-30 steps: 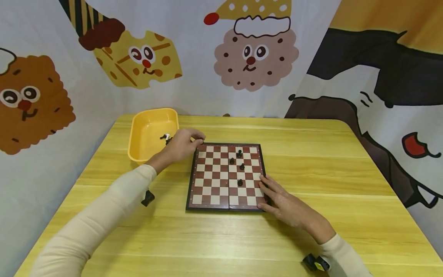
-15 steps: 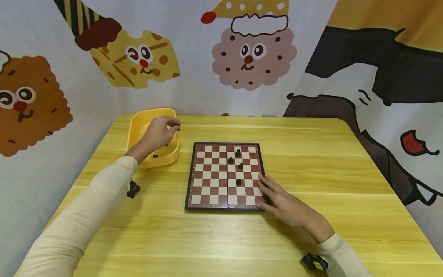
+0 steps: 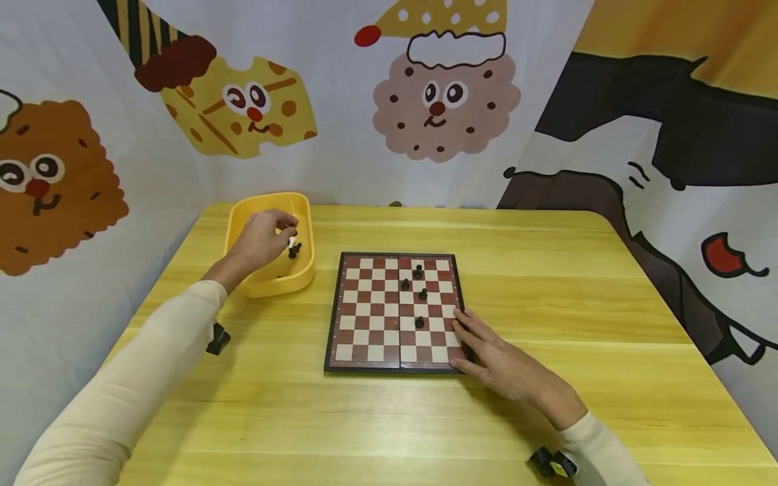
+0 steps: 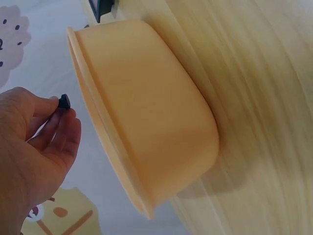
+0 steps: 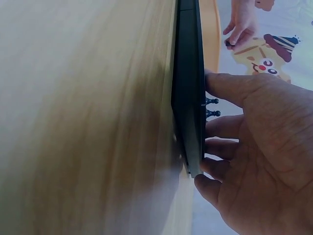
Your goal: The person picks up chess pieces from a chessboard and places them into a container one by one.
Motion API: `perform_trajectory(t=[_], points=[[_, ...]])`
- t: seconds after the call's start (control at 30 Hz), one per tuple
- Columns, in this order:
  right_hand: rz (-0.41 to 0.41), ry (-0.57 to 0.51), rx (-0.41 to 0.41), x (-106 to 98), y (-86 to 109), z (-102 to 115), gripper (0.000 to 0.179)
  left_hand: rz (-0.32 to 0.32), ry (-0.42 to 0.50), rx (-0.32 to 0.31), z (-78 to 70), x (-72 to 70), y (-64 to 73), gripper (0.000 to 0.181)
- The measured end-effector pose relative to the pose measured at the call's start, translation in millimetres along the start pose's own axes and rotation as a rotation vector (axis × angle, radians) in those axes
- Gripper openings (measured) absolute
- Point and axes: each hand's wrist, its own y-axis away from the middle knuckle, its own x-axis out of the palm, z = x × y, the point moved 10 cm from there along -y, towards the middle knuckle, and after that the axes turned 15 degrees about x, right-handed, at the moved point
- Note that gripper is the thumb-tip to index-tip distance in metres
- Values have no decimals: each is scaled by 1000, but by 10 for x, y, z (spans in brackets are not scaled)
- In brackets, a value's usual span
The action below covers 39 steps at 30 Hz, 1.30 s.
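Note:
My left hand (image 3: 258, 239) is over the yellow plastic bin (image 3: 286, 287). Between thumb and fingertips it pinches a small black chess piece (image 4: 64, 102), best seen in the left wrist view. Below the fingers, a white piece (image 3: 292, 241) and black pieces (image 3: 294, 252) lie in the bin. My right hand (image 3: 507, 364) rests on the right edge of the chessboard (image 3: 371, 310), fingers extended; in the right wrist view its fingertips touch the board's dark rim (image 5: 190, 73). Several black chess pieces (image 3: 420, 322) stand on the right half of the board.
The wooden table (image 3: 577, 283) extends around the board and bin. Behind it hangs a white curtain (image 3: 340, 135) with cartoon food prints. Each wrist wears a black device, such as the right one (image 3: 552, 463).
My left hand has moved left from the board's far left corner to over the bin, with a black chess piece in its pinch. The right hand has stayed on the board's edge.

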Motion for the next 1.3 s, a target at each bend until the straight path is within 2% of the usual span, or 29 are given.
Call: perform_trajectory(t=[0.3,0.6,0.8,0.97,1.13,1.3], points=[[-4,10,4,-3,3,10,71,26,17,-39,95,22,82,34],[-15,0,-1,-9,3,-3,71,-6,15,-20,-8,26,59,33],[-20,2,-11,-7,6,3,71,-2,33,4,-158,88,38,33],[-24,5,-19,-14,7,9,71,-22,66,35,-298,172,30,29],[-25,13,-25,-18,2,14,71,-35,134,104,-546,282,9,26],[-34,5,-24,-37,2,9,70,-7,192,157,-792,446,-45,24]])
